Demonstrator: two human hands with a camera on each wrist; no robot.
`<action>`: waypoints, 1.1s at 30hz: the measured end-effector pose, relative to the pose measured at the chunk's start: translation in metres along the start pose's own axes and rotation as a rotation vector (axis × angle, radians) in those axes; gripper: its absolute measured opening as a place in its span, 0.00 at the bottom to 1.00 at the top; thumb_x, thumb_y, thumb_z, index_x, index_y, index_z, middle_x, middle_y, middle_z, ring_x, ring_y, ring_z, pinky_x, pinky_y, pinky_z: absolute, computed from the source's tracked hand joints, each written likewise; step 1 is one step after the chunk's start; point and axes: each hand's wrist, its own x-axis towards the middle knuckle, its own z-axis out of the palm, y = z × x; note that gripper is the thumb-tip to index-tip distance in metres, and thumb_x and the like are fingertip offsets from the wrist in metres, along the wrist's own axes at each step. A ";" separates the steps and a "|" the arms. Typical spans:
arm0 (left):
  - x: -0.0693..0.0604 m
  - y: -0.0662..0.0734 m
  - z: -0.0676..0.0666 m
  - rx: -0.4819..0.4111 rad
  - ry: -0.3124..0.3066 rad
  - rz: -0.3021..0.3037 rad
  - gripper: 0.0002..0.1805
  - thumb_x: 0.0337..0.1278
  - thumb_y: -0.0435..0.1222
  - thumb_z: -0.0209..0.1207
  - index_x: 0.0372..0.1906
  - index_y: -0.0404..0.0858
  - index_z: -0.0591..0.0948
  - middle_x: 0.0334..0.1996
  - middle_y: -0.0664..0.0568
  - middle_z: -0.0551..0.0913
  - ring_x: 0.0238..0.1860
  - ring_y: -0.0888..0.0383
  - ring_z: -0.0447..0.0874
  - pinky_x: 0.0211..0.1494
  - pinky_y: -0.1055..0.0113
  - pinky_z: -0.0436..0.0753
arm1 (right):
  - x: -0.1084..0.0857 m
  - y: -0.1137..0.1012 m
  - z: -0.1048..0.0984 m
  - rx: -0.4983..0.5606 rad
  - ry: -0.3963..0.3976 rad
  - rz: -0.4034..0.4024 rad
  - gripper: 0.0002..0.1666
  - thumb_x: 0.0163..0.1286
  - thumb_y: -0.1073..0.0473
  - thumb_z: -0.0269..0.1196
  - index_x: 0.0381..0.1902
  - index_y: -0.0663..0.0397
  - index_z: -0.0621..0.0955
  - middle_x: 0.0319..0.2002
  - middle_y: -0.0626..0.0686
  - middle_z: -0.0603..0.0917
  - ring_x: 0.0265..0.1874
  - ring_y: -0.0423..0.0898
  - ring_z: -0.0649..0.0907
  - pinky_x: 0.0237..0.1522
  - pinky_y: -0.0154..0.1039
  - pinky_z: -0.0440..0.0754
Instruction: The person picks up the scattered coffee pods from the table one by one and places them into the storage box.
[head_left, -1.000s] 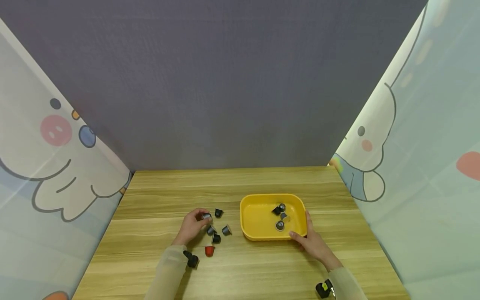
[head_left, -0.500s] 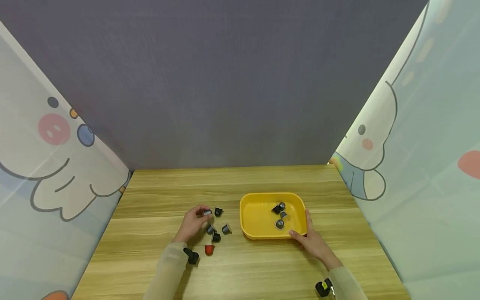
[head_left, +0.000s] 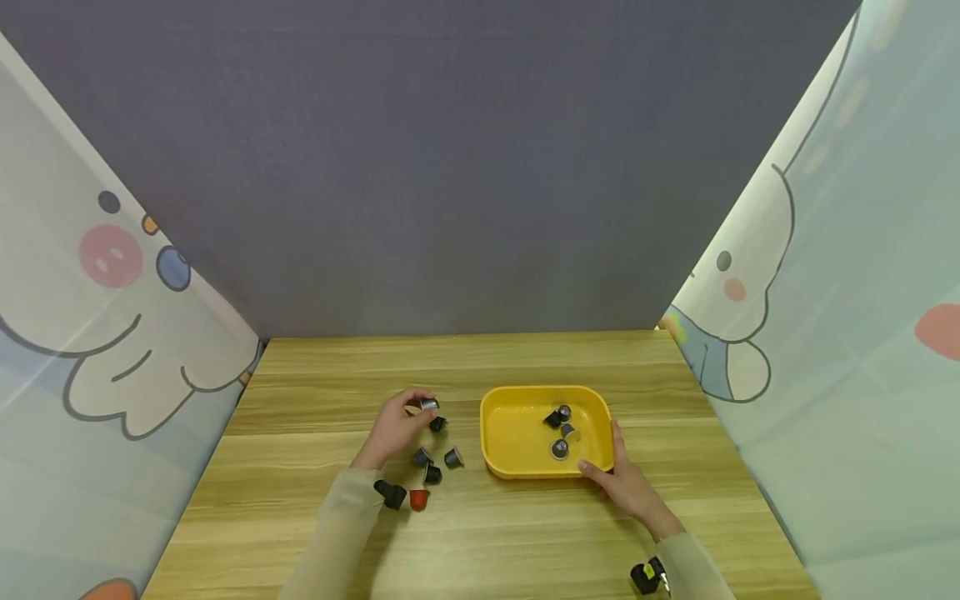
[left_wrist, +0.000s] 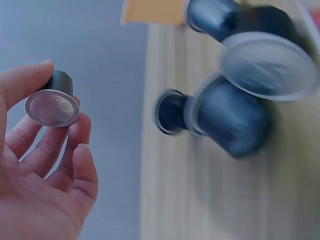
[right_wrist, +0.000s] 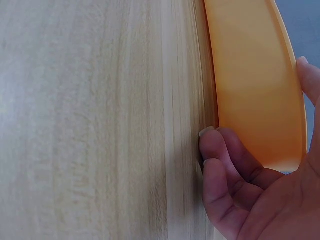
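Observation:
A dark coffee capsule (head_left: 430, 404) with a silver foil lid is pinched between thumb and fingers of my left hand (head_left: 392, 430), raised over the table's left half. In the left wrist view the capsule's lid (left_wrist: 52, 108) faces the camera. Below it lies a black capsule (head_left: 437, 425), partly covered by the hand. Grey capsules (head_left: 453, 458), another black one (head_left: 432, 474) and a red capsule (head_left: 418, 500) lie nearer. My right hand (head_left: 630, 490) holds the yellow tray (head_left: 517, 476) at its near right corner, thumb at the rim and fingers curled against the outer wall (right_wrist: 257, 85).
Several capsules (head_left: 559, 449) lie in the right half of the tray. The wooden table (head_left: 495, 542) ends at a grey wall (head_left: 465, 250) behind, with patterned curtains on both sides. Each wrist wears a small black camera (head_left: 390, 495).
My left hand has lifted its capsule and moved away from me and slightly right, now above the far black capsule. My right hand and the tray have stayed where they were.

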 end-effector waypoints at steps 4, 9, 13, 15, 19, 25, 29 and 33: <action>0.005 0.014 0.002 0.026 -0.007 0.046 0.13 0.62 0.40 0.68 0.50 0.43 0.84 0.42 0.57 0.82 0.45 0.57 0.78 0.44 0.59 0.78 | 0.000 0.001 0.000 -0.002 -0.001 0.001 0.65 0.68 0.37 0.63 0.79 0.46 0.30 0.23 0.54 0.79 0.22 0.48 0.78 0.28 0.40 0.76; 0.010 0.032 0.008 0.058 -0.024 0.109 0.13 0.60 0.40 0.69 0.49 0.46 0.84 0.41 0.59 0.82 0.43 0.58 0.78 0.44 0.57 0.77 | -0.001 0.000 -0.001 0.004 0.001 -0.003 0.65 0.68 0.38 0.64 0.79 0.47 0.31 0.24 0.54 0.79 0.22 0.48 0.79 0.28 0.40 0.77; 0.012 0.044 0.014 0.053 -0.055 0.139 0.11 0.61 0.39 0.68 0.48 0.48 0.84 0.41 0.60 0.82 0.43 0.58 0.77 0.46 0.56 0.76 | -0.002 -0.002 -0.002 0.007 0.000 -0.005 0.65 0.68 0.38 0.64 0.79 0.47 0.31 0.25 0.54 0.80 0.22 0.48 0.79 0.29 0.40 0.77; 0.013 0.049 0.016 0.048 -0.072 0.151 0.11 0.62 0.38 0.67 0.49 0.46 0.84 0.41 0.59 0.82 0.43 0.56 0.77 0.46 0.56 0.76 | -0.002 -0.003 -0.002 0.008 -0.002 -0.006 0.65 0.69 0.38 0.64 0.79 0.47 0.30 0.25 0.55 0.80 0.22 0.48 0.79 0.29 0.40 0.77; 0.014 0.054 0.023 0.047 -0.091 0.177 0.12 0.62 0.38 0.68 0.49 0.45 0.83 0.41 0.59 0.82 0.45 0.49 0.78 0.46 0.55 0.75 | -0.002 -0.004 -0.002 0.011 -0.002 -0.005 0.65 0.69 0.38 0.64 0.79 0.48 0.31 0.26 0.55 0.80 0.22 0.48 0.79 0.28 0.40 0.77; 0.012 0.054 0.030 0.071 -0.110 0.206 0.11 0.61 0.40 0.68 0.48 0.47 0.83 0.41 0.61 0.81 0.44 0.56 0.76 0.45 0.57 0.75 | -0.001 -0.003 -0.001 0.001 -0.002 -0.006 0.65 0.68 0.38 0.64 0.79 0.48 0.31 0.26 0.54 0.80 0.22 0.48 0.79 0.28 0.40 0.77; 0.013 0.055 0.035 0.060 -0.134 0.217 0.11 0.62 0.40 0.67 0.48 0.44 0.83 0.42 0.61 0.81 0.44 0.56 0.77 0.46 0.57 0.75 | -0.001 -0.002 -0.001 -0.002 -0.004 -0.006 0.66 0.68 0.37 0.64 0.79 0.48 0.31 0.26 0.54 0.80 0.22 0.48 0.79 0.28 0.39 0.77; 0.014 0.059 0.043 0.062 -0.176 0.228 0.10 0.63 0.41 0.66 0.48 0.48 0.83 0.42 0.62 0.82 0.44 0.55 0.78 0.46 0.57 0.76 | -0.003 -0.002 -0.001 0.014 -0.006 -0.012 0.65 0.68 0.38 0.64 0.79 0.47 0.30 0.29 0.56 0.81 0.23 0.48 0.79 0.28 0.40 0.78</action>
